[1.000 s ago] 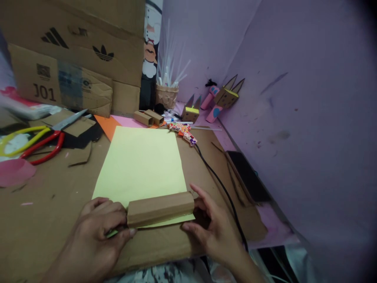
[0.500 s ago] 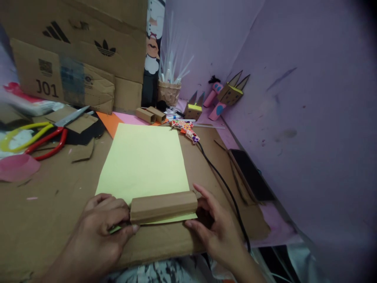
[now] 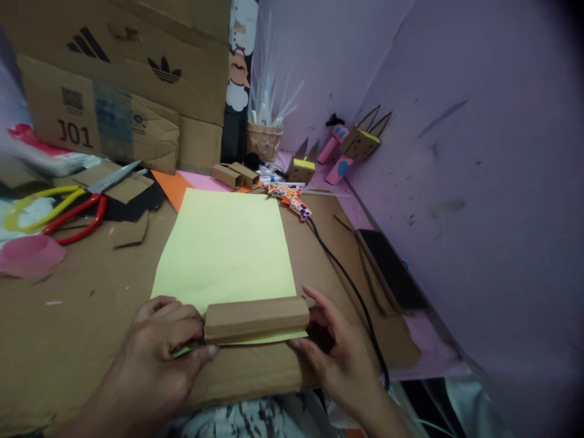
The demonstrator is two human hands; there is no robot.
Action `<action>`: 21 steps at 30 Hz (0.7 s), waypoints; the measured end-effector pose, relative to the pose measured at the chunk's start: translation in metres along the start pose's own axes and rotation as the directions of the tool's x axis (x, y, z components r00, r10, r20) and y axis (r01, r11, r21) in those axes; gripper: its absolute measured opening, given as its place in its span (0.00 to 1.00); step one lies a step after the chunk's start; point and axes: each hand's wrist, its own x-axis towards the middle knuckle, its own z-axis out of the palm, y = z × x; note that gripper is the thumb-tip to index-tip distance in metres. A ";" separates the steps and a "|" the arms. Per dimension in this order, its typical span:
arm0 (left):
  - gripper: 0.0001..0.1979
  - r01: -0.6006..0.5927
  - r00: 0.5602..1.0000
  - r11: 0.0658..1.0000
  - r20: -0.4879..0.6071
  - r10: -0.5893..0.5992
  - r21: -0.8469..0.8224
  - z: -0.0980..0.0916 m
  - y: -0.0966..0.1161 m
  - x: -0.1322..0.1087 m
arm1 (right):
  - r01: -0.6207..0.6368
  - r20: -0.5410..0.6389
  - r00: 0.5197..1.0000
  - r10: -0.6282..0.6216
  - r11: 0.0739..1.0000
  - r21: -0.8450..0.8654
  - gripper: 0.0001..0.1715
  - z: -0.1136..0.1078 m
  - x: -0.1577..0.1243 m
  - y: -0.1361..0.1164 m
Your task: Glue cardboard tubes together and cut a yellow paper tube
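A folded cardboard tube lies crosswise on the near end of a pale yellow sheet of paper. Its left end is held by my left hand, the fingers curled and the thumb at the paper's near edge. A sliver of the yellow paper shows between that thumb and the fingers. Around the tube's right end my right hand is bent, index finger raised along the top corner and thumb at the paper's edge. The other right fingertips are hidden behind the tube's end.
Beyond the sheet lies a patterned glue gun with a black cord running past my right hand. Scissors and cardboard scraps are at left. A phone rests by the wall. A large cardboard box stands behind.
The whole view has shifted slightly, so things sit a little further right. Both hands and the cardboard tube keep the same places on the paper.
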 end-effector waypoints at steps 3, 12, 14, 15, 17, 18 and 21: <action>0.10 0.013 1.000 1.000 0.015 -0.013 0.000 0.001 -0.001 -0.001 | -0.019 -0.008 1.000 0.019 1.000 0.002 0.34 0.001 -0.001 0.000; 0.09 0.040 0.998 0.999 0.041 -0.041 0.019 0.002 -0.004 -0.003 | -0.025 -0.027 0.999 0.024 0.999 -0.021 0.33 0.001 0.000 -0.002; 0.09 0.033 0.999 0.999 0.041 -0.034 0.019 0.002 -0.004 -0.003 | -0.032 -0.030 0.999 0.031 0.999 -0.023 0.32 0.002 0.000 -0.001; 0.09 0.029 0.999 0.999 0.033 -0.030 0.019 0.003 -0.004 -0.004 | -0.038 -0.029 0.999 0.037 0.999 -0.022 0.32 0.002 0.000 -0.001; 0.10 0.013 1.000 1.000 0.017 -0.014 0.015 0.004 -0.006 -0.005 | -0.049 -0.029 0.998 0.049 0.999 -0.018 0.32 0.002 0.000 -0.001; 0.10 0.005 1.000 1.000 0.009 -0.005 0.011 0.004 -0.007 -0.005 | -0.052 -0.030 0.998 0.052 0.998 -0.017 0.32 0.002 0.000 -0.001; 0.09 -0.016 1.000 1.000 -0.003 0.016 0.009 0.006 -0.009 -0.007 | -0.049 -0.030 0.998 0.049 0.999 -0.016 0.32 0.002 -0.001 -0.002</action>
